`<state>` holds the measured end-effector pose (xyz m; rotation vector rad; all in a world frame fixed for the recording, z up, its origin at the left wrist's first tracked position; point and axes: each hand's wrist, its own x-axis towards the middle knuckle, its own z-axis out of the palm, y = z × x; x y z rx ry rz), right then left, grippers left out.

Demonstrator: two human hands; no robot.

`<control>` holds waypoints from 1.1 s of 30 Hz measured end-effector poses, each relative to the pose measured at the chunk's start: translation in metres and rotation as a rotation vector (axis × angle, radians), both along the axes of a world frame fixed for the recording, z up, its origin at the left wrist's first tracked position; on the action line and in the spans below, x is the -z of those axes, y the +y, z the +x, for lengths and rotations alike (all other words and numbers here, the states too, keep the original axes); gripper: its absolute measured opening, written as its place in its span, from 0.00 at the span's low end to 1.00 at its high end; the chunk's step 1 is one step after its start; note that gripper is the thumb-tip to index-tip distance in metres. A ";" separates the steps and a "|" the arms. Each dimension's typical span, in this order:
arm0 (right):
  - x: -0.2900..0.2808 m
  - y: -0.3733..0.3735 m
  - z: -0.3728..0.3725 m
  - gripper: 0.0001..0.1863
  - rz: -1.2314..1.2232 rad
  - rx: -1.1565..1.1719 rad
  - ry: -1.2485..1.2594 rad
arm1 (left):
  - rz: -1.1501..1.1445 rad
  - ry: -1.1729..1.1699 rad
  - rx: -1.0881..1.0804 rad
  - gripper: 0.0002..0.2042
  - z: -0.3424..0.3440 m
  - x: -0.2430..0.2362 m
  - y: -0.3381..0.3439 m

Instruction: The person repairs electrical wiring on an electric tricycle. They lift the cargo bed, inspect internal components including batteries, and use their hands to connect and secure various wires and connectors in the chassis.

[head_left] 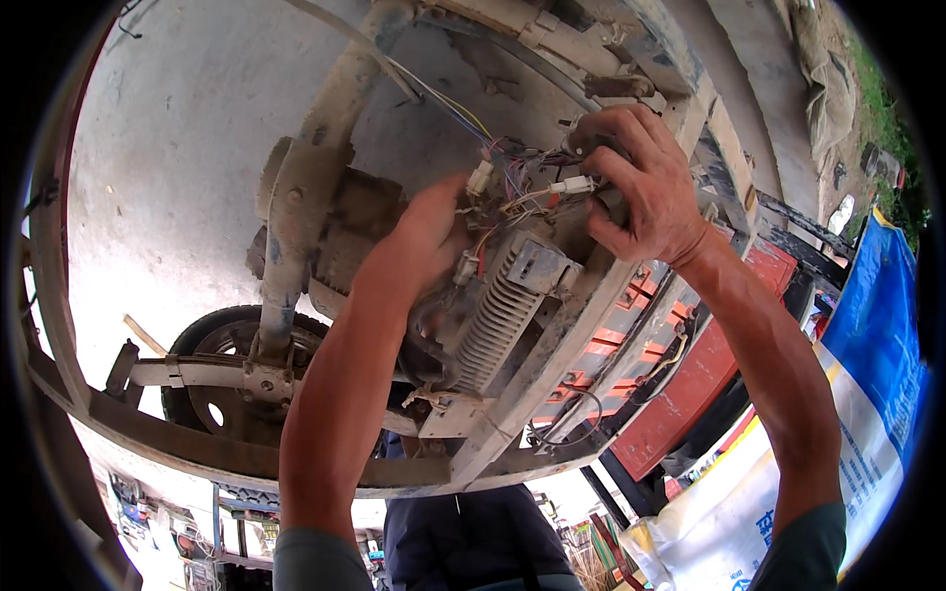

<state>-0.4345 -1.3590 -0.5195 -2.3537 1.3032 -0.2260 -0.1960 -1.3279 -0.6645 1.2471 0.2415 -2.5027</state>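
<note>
A bundle of thin coloured wires [514, 175] with white plug connectors hangs inside a dusty metal vehicle frame [532, 394]. My left hand [434, 234] is at the left side of the bundle, beside an upright white connector [480, 178]; motion smears its fingers. On the right, my right hand [645, 187] curls its fingers and thumb around something dark at the frame rail, which I cannot make out. Another white connector [573, 185] lies just left of its fingertips. Below the wires sits a finned metal controller box [493, 320], with a further pale connector [466, 268] by its upper left.
A wheel [212, 369] and a thick axle tube [296, 217] are at the left. Orange-and-grey batteries [601, 360] sit under the rails to the right, near a red panel [670, 419]. A blue-and-white printed sheet [847, 394] hangs at far right.
</note>
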 end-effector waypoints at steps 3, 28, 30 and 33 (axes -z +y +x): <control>0.000 0.000 -0.001 0.19 0.001 0.011 -0.006 | 0.059 -0.058 0.091 0.14 0.004 -0.001 -0.004; 0.003 0.004 -0.008 0.20 -0.021 0.052 -0.037 | -0.120 -0.098 0.098 0.14 0.008 -0.021 -0.008; 0.003 0.004 -0.007 0.18 -0.034 0.056 -0.056 | -0.118 -0.065 0.023 0.14 0.013 -0.022 -0.005; 0.003 0.004 -0.007 0.19 -0.025 0.062 -0.038 | -0.169 0.008 -0.012 0.15 0.022 -0.018 0.002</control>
